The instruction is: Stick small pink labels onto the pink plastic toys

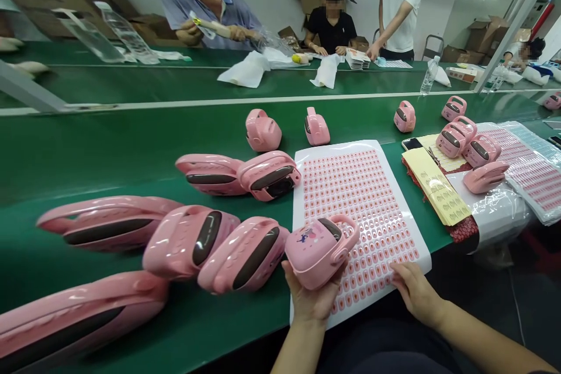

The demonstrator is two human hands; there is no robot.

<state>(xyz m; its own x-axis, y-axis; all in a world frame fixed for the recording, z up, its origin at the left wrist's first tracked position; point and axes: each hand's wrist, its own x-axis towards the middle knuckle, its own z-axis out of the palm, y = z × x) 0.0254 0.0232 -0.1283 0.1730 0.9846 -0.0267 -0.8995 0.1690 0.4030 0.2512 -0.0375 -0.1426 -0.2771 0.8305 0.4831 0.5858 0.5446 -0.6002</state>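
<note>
My left hand [310,299] cradles a glossy pink handled device [316,252] from below, just above the lower edge of a white sheet of small pink-and-red stickers [337,147]. My right hand [416,292] lies flat on that sheet's lower right corner and holds nothing. Several similar pink devices [243,254] lie on their sides on the green conveyor belt [109,169] to the left of the sheet. Each has a dark oval panel. The devices closest to me are blurred.
Yellow sheets [436,187], a phone [412,143] and more pink devices [480,150] lie to the right, beside a stack of sticker sheets [526,163]. Across a second belt, several co-workers [331,26] handle items among white wrappers. A water bottle [429,76] stands between the belts.
</note>
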